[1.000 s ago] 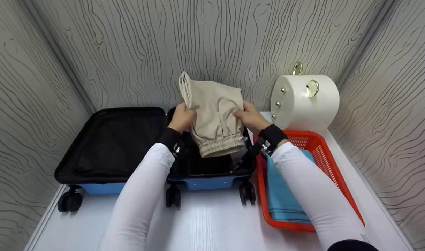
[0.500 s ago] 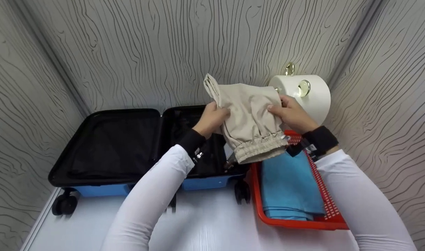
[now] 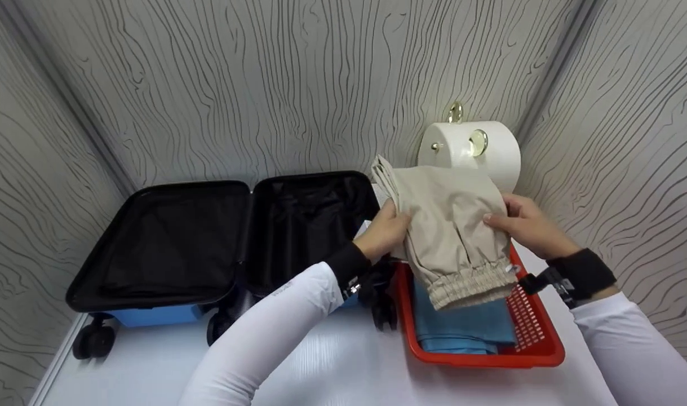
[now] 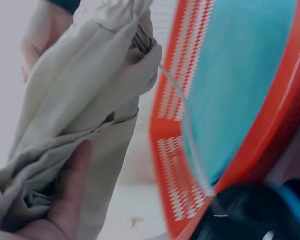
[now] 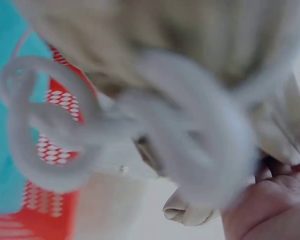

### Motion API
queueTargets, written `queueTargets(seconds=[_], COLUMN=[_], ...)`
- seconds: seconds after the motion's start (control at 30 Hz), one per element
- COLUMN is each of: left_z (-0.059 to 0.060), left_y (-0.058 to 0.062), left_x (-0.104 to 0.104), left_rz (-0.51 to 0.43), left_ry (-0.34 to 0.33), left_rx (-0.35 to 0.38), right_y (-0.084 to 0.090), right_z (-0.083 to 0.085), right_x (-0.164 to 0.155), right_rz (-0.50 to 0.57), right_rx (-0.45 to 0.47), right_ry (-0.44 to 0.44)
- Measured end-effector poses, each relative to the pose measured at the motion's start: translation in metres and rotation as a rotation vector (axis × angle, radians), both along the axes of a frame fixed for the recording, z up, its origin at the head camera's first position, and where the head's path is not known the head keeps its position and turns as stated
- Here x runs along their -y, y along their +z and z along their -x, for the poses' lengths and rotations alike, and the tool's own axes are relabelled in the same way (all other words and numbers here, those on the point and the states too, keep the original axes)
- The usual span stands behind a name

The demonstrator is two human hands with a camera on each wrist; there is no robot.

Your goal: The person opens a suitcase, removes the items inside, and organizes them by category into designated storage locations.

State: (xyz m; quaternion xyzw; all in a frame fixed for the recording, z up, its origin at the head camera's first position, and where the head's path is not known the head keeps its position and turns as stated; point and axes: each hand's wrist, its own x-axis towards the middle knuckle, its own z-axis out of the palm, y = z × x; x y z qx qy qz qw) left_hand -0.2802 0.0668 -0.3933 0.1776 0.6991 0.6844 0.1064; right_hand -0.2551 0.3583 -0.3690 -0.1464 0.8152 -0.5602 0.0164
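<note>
Folded beige trousers [image 3: 453, 220] with an elastic waistband hang between both hands above the red basket [image 3: 490, 360]. My left hand [image 3: 385, 231] grips their left edge, its thumb lying across the cloth in the left wrist view. On the opposite edge my right hand [image 3: 532, 225] pinches the fabric between thumb and fingers. A knotted white drawstring [image 5: 200, 125] dangles from the waistband, large and blurred in the right wrist view. Folded blue cloth [image 3: 461, 330] lies in the basket, partly covered by the trousers in the head view.
Left of the basket an open suitcase [image 3: 157, 242] with black lining and blue shell lies on the white table [image 3: 320, 366]. Behind the basket stands a white cylindrical bag [image 3: 498, 146] with gold fittings. Patterned walls [image 3: 298, 84] enclose the back and sides.
Both hands have carried the trousers from over the suitcase's right half rightward to over the red basket, and lower in the last half second. The suitcase's right half is now uncovered.
</note>
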Motion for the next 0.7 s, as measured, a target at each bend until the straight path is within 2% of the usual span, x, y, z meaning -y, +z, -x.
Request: queueTargets(seconds=[0.1, 0.17, 0.2, 0.3, 0.37, 0.43, 0.53, 0.6, 0.7], left_z=[-0.008, -0.007, -0.004, 0.013, 0.018, 0.016, -0.001, -0.008, -0.012], left_y=[-0.017, -0.033, -0.044, -0.087, -0.101, -0.102, -0.076, -0.067, -0.062], left_x=[-0.009, -0.015, -0.019, -0.031, -0.035, -0.035, -0.027, -0.024, -0.021], left_rz=[0.042, 0.079, 0.109, 0.241, 0.297, 0.322, 0.265, 0.257, 0.328], left_ry=[-0.045, -0.06, -0.065, -0.053, -0.05, -0.046, -0.083, -0.087, -0.067], left_rx=[-0.058, -0.088, -0.106, -0.206, -0.214, -0.195, -0.052, -0.002, 0.03], right_y=[-0.016, -0.026, -0.031, -0.044, -0.051, -0.058, -0.065, -0.069, -0.076], right_z=[-0.008, -0.011, -0.012, -0.016, -0.018, -0.02, -0.023, -0.023, -0.024], right_x=[-0.011, -0.017, -0.02, -0.027, -0.031, -0.035, -0.037, -0.036, -0.033], right_rz=[-0.083, -0.131, -0.151, -0.2, -0.226, -0.263, -0.387, -0.494, -0.634], right_rx=[0.031, 0.06, 0.076, 0.126, 0.16, 0.188, 0.184, 0.152, 0.117], right_ry=[-0.005, 0.002, 0.005, 0.016, 0.025, 0.023, -0.008, -0.038, -0.084])
